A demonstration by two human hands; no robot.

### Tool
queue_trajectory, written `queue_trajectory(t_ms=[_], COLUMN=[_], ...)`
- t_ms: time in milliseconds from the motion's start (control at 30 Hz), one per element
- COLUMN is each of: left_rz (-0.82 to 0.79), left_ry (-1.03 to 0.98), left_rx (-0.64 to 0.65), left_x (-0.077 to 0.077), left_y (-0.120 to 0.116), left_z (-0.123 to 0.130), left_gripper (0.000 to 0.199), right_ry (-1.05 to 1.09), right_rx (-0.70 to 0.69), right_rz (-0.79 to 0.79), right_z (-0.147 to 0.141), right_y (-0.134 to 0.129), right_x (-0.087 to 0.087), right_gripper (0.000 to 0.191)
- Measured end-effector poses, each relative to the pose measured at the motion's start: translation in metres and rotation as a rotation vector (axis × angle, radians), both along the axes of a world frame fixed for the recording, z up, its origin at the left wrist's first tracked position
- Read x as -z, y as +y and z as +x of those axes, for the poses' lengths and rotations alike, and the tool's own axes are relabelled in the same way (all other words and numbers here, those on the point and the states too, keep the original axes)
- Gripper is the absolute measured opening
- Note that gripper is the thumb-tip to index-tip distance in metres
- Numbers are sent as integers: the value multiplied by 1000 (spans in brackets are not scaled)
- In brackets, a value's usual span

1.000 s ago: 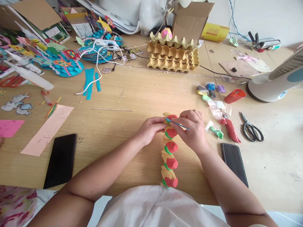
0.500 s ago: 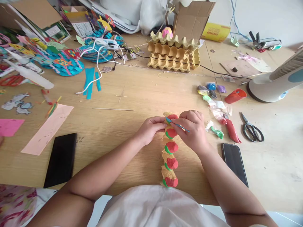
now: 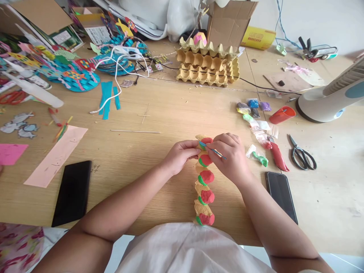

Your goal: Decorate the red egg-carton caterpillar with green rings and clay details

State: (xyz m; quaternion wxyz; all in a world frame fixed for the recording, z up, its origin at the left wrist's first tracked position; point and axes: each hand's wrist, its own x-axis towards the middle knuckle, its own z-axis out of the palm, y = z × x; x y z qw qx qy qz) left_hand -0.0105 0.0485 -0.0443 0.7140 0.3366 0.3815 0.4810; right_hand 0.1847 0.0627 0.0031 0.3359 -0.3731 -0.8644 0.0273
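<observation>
A strip of egg carton [image 3: 202, 207] runs lengthwise in front of me, its cups covered with red clay [image 3: 206, 176] and edged with green clay [image 3: 202, 180]. At its far end, my left hand [image 3: 182, 154] pinches the carton's left side between thumb and fingers. My right hand [image 3: 231, 155] is closed around a thin blue modelling tool [image 3: 218, 153]. The tool's flat tip touches the green and red clay on the farthest cup. Part of that cup is hidden behind my fingers.
Stacked egg cartons [image 3: 203, 68] stand at the back. To the right lie clay packets [image 3: 253, 104], a red cup [image 3: 282, 115], a red-handled cutter [image 3: 278, 155], scissors [image 3: 303, 153] and a phone [image 3: 281, 197]. Leftward are a black phone [image 3: 72, 193] and a pink paper strip [image 3: 57, 157].
My right hand and the blue tool have shifted very slightly on the farthest cup. My left hand keeps its grip; the whole view has moved a little.
</observation>
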Motion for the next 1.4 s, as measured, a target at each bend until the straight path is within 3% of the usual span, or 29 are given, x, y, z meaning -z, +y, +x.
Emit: queue_trajectory(t_ms=[133,367,500,833,1100,1400], left_rz=[-8,-26,-22,-7,-1,16], left_ry=[10,8,0,5,20,36], left_rx=[-10,-14,-10,-6,3,14], left_x=[0,3,2,0,-4,-5], left_y=[0,2,2,0,0,-1], left_z=[0,-1,-1,-1,2,1], left_gripper=[20,22,24,22,20,18], right_ry=[38,304,262,86,50,4], right_rx=[-8,-72,-70,15,12,69], right_rz=[-28,-183,-274,-132,-107,48], right_z=[0,4,3,2,2,0], right_y=[-1,2,1,0,-3,-3], right_x=[-2,-11,-12,-7,-11,-2], right_gripper=[13,10,9,4,6,10])
